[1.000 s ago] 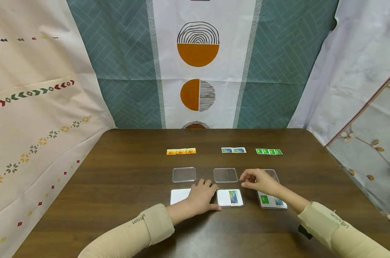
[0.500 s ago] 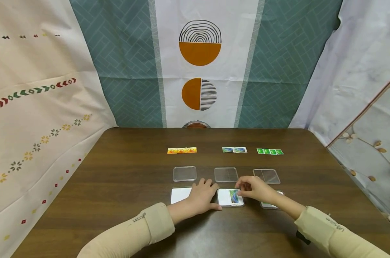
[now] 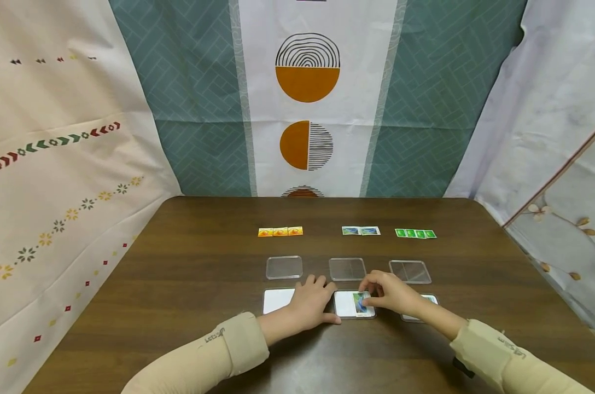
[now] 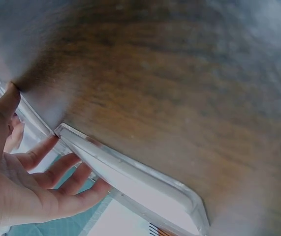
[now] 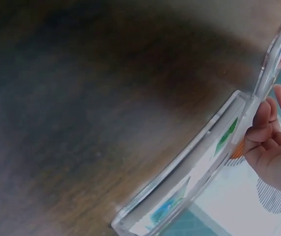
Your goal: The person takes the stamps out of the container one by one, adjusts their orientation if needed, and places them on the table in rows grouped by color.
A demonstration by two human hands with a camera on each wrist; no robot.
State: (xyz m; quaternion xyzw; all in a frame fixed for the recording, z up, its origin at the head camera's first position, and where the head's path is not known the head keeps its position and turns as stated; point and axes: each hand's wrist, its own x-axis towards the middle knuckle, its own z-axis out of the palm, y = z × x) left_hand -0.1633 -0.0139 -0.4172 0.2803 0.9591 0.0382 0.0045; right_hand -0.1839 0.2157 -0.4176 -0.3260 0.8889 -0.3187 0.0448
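Observation:
In the head view, my left hand (image 3: 309,303) lies between two clear plastic cases with white inserts. Its fingers spread over the right part of the left case (image 3: 276,300), and its thumb reaches the near left corner of the middle case (image 3: 343,309). The left wrist view shows these fingers extended along a case edge (image 4: 140,189). My right hand (image 3: 391,293) is at the right end of the middle case, thumb over a small blue-green picture card (image 3: 360,310). Bent fingers of the right hand (image 5: 273,137) hide whether they pinch anything.
Three clear lids (image 3: 284,267) lie in a row behind the cases. Farther back are rows of orange cards (image 3: 280,232), blue cards (image 3: 361,231) and green cards (image 3: 415,233). The right case (image 3: 427,299) sits partly under my right forearm. Curtains hang around the brown table (image 3: 204,241).
My right hand has moved left and down from beside the right lid to the picture card in the middle case. The left hand has stayed in place.

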